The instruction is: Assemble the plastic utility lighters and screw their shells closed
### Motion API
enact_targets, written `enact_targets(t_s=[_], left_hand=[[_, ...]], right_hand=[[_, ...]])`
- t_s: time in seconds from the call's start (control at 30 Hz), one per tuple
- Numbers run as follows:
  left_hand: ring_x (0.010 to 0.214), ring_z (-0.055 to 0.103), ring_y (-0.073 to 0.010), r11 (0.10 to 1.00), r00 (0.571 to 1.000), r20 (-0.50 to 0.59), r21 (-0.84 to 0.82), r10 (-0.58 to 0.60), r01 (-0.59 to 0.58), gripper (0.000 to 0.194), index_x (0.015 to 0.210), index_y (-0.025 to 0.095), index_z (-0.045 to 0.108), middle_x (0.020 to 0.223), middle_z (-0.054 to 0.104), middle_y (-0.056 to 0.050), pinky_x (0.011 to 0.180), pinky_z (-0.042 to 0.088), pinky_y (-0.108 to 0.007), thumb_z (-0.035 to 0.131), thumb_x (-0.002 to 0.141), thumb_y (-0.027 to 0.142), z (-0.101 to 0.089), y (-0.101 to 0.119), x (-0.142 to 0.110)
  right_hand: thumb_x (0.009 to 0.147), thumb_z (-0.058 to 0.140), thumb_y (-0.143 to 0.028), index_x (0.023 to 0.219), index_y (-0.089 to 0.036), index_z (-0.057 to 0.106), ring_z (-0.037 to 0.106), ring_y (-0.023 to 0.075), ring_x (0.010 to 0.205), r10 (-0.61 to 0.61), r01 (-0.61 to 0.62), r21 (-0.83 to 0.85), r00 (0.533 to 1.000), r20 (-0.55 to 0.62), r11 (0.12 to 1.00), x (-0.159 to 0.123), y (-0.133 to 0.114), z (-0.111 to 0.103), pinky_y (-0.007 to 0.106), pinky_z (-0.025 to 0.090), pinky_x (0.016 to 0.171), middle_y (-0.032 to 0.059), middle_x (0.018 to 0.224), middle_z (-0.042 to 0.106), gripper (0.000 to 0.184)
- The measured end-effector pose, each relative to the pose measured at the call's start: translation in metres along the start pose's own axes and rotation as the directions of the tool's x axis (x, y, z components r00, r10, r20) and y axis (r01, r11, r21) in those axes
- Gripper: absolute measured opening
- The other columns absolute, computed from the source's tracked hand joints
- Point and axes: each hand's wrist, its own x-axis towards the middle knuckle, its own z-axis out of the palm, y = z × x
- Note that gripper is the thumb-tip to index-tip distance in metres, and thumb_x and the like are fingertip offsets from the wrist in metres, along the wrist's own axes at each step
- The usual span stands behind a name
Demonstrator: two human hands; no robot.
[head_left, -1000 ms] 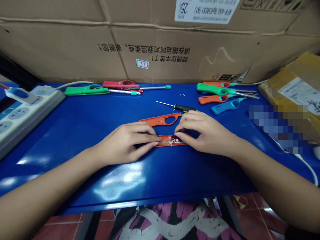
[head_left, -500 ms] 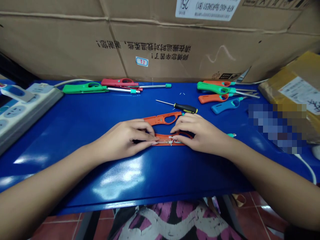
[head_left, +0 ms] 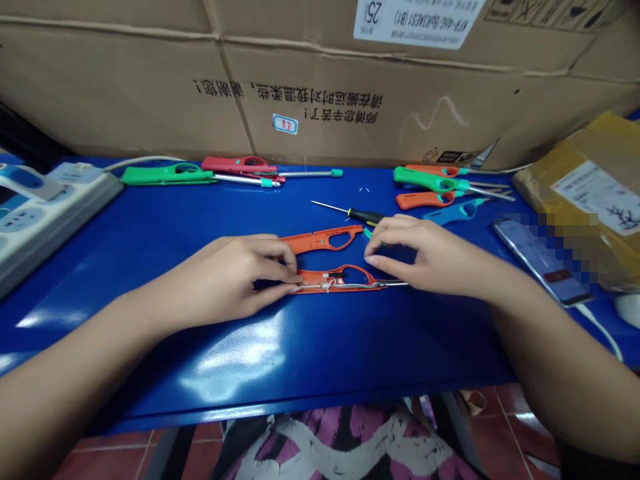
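My left hand [head_left: 245, 280] pinches the left end of an orange lighter half-shell [head_left: 313, 275] lying on the blue table. Inside that shell are a thin tube, a pale wire and a small black part. A metal rod [head_left: 397, 283] extends from its right end. My right hand [head_left: 415, 250] is off the shell, fingers curled with a small gap between thumb and forefinger, and nothing visible held. Close by its fingertips is a small teal piece [head_left: 368, 233], partly covered. Behind the shell lies the matching orange half-shell [head_left: 330, 239], its left end hidden by my left hand.
A yellow-black screwdriver [head_left: 367, 217] lies behind my right hand. Red lighters [head_left: 235, 164] and a green lighter [head_left: 160, 175] are back left, with several more lighters [head_left: 430, 179] back right. A power strip [head_left: 45, 213], phone [head_left: 545, 260] and cardboard box [head_left: 150, 87] surround the work area.
My right hand has let go of the parts in the shell and moved right and slightly up. My left hand and the shell have shifted a little left.
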Motion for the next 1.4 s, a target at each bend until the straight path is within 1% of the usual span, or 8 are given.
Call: enact_targets(t_s=[0.1, 0.3, 0.43, 0.6, 0.7, 0.97, 1.23, 1.4], left_hand=[[0.092, 0.069, -0.0166, 0.999, 1.000, 0.021, 0.029, -0.017, 0.016, 0.020, 0.107, 0.030, 0.077, 0.107, 0.072, -0.001, 0.081, 0.054, -0.028, 0.060, 0.097, 0.030, -0.008, -0.002, -0.004], [0.089, 0.071, -0.0169, 0.999, 0.999, 0.022, 0.036, -0.024, 0.023, 0.020, 0.103, 0.031, 0.078, 0.103, 0.073, 0.000, 0.078, 0.053, -0.028, 0.060, 0.096, 0.031, -0.015, -0.005, -0.006], [0.090, 0.071, -0.0173, 0.998, 0.999, 0.036, 0.061, -0.030, 0.027, 0.020, 0.103, 0.032, 0.078, 0.104, 0.074, 0.001, 0.077, 0.053, -0.027, 0.059, 0.095, 0.030, -0.016, -0.008, -0.005], [0.088, 0.071, -0.0178, 0.994, 0.998, 0.049, 0.096, -0.050, 0.045, 0.021, 0.102, 0.033, 0.079, 0.102, 0.073, 0.001, 0.074, 0.052, -0.028, 0.059, 0.094, 0.033, -0.019, -0.011, -0.007], [0.087, 0.071, -0.0178, 0.993, 0.997, 0.056, 0.109, -0.054, 0.048, 0.022, 0.101, 0.033, 0.079, 0.102, 0.073, 0.001, 0.074, 0.052, -0.028, 0.058, 0.094, 0.034, -0.020, -0.012, -0.008], [0.088, 0.070, -0.0187, 0.987, 0.997, 0.037, 0.148, -0.067, 0.061, 0.024, 0.100, 0.035, 0.079, 0.102, 0.073, 0.000, 0.073, 0.052, -0.028, 0.056, 0.094, 0.036, -0.022, -0.015, -0.010], [0.098, 0.069, -0.0186, 0.987, 0.990, 0.081, 0.121, -0.117, 0.107, 0.026, 0.107, 0.032, 0.078, 0.121, 0.070, -0.001, 0.087, 0.054, -0.030, 0.054, 0.098, 0.033, -0.022, -0.013, -0.010], [0.099, 0.070, -0.0193, 0.989, 0.984, 0.107, 0.053, -0.144, 0.139, 0.026, 0.109, 0.030, 0.078, 0.119, 0.072, 0.000, 0.089, 0.055, -0.029, 0.055, 0.098, 0.035, -0.021, -0.015, -0.009]], right_hand=[[0.090, 0.067, -0.040, 0.102, -0.022, 0.067, 0.062, 0.0211, 0.096, 0.049, -0.043, -0.030, 0.977, 0.209, 0.999, -0.010, 0.005, -0.021, 0.035, 0.049, 0.085, 0.0052, 0.104, 0.067, 0.021], [0.094, 0.056, -0.027, 0.097, -0.020, 0.065, 0.062, 0.0182, 0.085, 0.109, -0.104, -0.033, 0.937, 0.331, 0.994, -0.011, 0.005, -0.018, 0.031, 0.049, 0.074, 0.0048, 0.099, 0.067, 0.012], [0.095, 0.055, -0.022, 0.099, -0.020, 0.066, 0.062, 0.0166, 0.079, 0.065, -0.058, -0.035, 0.959, 0.276, 0.998, -0.007, 0.001, -0.014, 0.029, 0.047, 0.069, 0.0035, 0.095, 0.070, 0.012], [0.098, 0.053, -0.020, 0.110, -0.020, 0.073, 0.068, 0.0182, 0.093, -0.085, 0.094, -0.026, 0.969, 0.232, 0.995, -0.004, 0.003, -0.013, 0.031, 0.050, 0.083, 0.0049, 0.103, 0.074, 0.023], [0.101, 0.050, -0.021, 0.115, -0.019, 0.075, 0.069, 0.0188, 0.093, -0.118, 0.133, -0.073, 0.975, 0.189, 0.988, -0.003, 0.007, -0.010, 0.032, 0.052, 0.083, 0.0065, 0.103, 0.074, 0.028], [0.102, 0.049, -0.022, 0.121, -0.018, 0.074, 0.069, 0.0212, 0.093, -0.141, 0.154, -0.161, 0.986, 0.092, 0.975, -0.003, 0.013, -0.003, 0.033, 0.054, 0.080, 0.0104, 0.105, 0.072, 0.033], [0.101, 0.050, -0.024, 0.117, -0.020, 0.075, 0.067, 0.0200, 0.089, -0.126, 0.140, -0.093, 0.982, 0.143, 0.986, -0.003, 0.016, 0.000, 0.034, 0.052, 0.079, 0.0092, 0.103, 0.070, 0.031], [0.099, 0.050, -0.019, 0.112, -0.021, 0.077, 0.064, 0.0175, 0.085, -0.128, 0.147, -0.120, 0.979, 0.156, 0.982, -0.003, 0.015, 0.003, 0.030, 0.049, 0.075, 0.0074, 0.100, 0.066, 0.029]])
